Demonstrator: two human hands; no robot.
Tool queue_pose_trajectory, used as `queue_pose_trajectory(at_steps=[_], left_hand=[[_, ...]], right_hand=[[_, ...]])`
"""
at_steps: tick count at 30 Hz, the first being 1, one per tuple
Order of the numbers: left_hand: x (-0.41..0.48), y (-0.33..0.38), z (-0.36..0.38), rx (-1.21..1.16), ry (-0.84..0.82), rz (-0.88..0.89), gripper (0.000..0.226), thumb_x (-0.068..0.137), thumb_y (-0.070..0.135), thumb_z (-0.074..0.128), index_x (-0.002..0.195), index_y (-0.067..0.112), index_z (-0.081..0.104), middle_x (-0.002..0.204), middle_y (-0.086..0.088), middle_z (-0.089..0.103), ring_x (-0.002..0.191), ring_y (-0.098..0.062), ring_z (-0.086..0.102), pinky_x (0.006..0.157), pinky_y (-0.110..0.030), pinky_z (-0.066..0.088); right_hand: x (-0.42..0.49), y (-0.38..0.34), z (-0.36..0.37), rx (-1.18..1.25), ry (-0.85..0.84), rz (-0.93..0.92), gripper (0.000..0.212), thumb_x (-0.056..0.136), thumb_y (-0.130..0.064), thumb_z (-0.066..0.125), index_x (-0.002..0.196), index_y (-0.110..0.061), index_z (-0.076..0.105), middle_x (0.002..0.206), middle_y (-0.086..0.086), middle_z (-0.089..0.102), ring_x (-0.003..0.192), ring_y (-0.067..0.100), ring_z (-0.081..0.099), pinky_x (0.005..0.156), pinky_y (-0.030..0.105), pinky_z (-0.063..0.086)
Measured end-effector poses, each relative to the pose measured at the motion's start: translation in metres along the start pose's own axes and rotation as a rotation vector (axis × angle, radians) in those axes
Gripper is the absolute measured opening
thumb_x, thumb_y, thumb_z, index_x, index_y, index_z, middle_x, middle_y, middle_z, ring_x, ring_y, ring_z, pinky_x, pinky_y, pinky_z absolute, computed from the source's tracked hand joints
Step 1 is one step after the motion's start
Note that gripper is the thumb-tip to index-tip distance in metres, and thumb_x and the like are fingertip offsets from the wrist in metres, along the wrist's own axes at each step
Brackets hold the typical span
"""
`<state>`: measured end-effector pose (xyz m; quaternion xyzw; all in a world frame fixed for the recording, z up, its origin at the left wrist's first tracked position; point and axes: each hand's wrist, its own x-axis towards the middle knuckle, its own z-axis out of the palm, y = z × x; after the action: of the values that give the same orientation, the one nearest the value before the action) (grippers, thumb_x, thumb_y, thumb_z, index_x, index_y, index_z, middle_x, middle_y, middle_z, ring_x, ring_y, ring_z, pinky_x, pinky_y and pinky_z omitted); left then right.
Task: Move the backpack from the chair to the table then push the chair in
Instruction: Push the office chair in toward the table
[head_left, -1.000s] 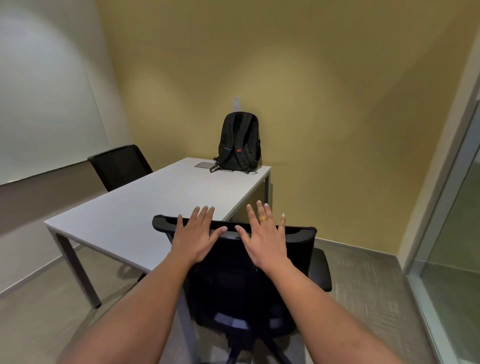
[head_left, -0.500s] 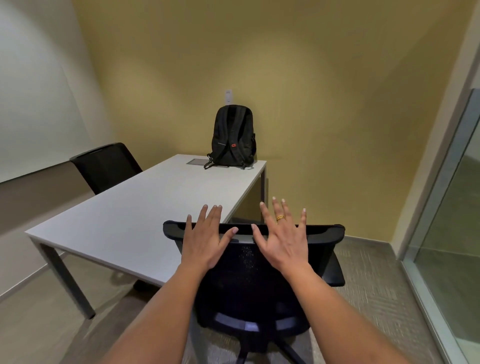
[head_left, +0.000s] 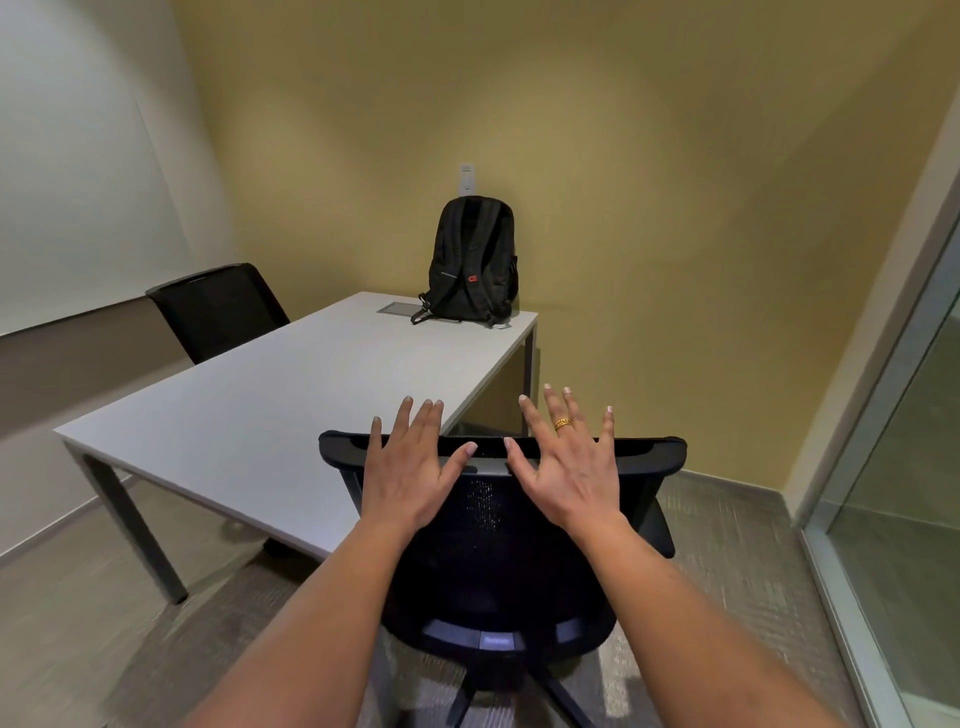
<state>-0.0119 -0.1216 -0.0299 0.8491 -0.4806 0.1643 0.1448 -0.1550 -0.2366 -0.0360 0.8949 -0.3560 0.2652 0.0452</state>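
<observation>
Your left hand (head_left: 410, 473) and right hand (head_left: 569, 475) lie flat, fingers spread, gripping nothing, against the office chair (head_left: 498, 525) backrest. The table (head_left: 270, 415) lies straight ahead of it, with the backpack (head_left: 474, 260) upright at its far end.

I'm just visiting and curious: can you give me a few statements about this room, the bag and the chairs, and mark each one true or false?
1. The backpack stands upright on the table. True.
2. The left hand grips a backpack strap. False: it lies open against the back of the near chair.
3. The right hand wears a gold ring. True.
4. Only one chair is in the room. False: a second chair sits at the table's far side.
5. The backpack is bright blue. False: it is black.
</observation>
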Motion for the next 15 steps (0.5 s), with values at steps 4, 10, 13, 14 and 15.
queue_pose_trajectory(at_steps=[4,10,13,14,15], left_hand=[[-0.001,0.015,0.002,0.023,-0.021,-0.011,0.099,0.068,0.075,-0.017,0.145,0.02,0.011,0.156,0.001,0.016,0.144,-0.016,0.001,0.115,-0.047,0.004],[0.002,0.043,0.003,0.079,-0.05,0.0,0.094,0.071,0.074,-0.012,0.146,0.02,0.008,0.157,0.0,0.011,0.144,-0.016,-0.003,0.116,-0.048,0.0],[0.003,0.059,0.006,0.089,-0.039,-0.032,0.094,0.071,0.073,-0.013,0.146,0.02,0.009,0.157,0.0,0.011,0.144,-0.017,-0.004,0.116,-0.048,-0.001],[0.003,0.063,0.007,0.095,-0.039,-0.043,0.094,0.071,0.072,-0.013,0.146,0.019,0.009,0.157,0.0,0.011,0.144,-0.017,-0.004,0.116,-0.048,-0.002],[0.004,0.065,0.007,0.1,-0.04,-0.055,0.094,0.071,0.072,-0.012,0.146,0.019,0.008,0.157,0.0,0.011,0.144,-0.016,-0.004,0.116,-0.047,-0.002]], right_hand=[[0.001,0.017,-0.001,0.024,0.004,-0.029,0.067,0.085,-0.063,0.011,0.143,-0.031,0.016,0.155,0.003,0.014,0.142,0.02,0.004,0.109,0.058,-0.005],[0.005,0.049,-0.001,0.041,-0.009,-0.075,0.068,0.083,-0.064,0.008,0.143,-0.032,0.015,0.155,0.002,0.013,0.142,0.018,0.002,0.109,0.058,-0.004],[0.009,0.065,-0.002,0.067,-0.018,-0.099,0.068,0.083,-0.065,0.009,0.143,-0.032,0.016,0.155,0.002,0.013,0.142,0.018,0.001,0.109,0.058,-0.005],[0.01,0.068,-0.002,0.084,-0.023,-0.107,0.068,0.084,-0.065,0.01,0.143,-0.032,0.016,0.155,0.002,0.013,0.142,0.018,0.001,0.109,0.057,-0.006],[0.011,0.071,-0.002,0.1,-0.028,-0.117,0.067,0.084,-0.065,0.011,0.142,-0.032,0.017,0.155,0.001,0.013,0.142,0.018,0.001,0.109,0.057,-0.006]])
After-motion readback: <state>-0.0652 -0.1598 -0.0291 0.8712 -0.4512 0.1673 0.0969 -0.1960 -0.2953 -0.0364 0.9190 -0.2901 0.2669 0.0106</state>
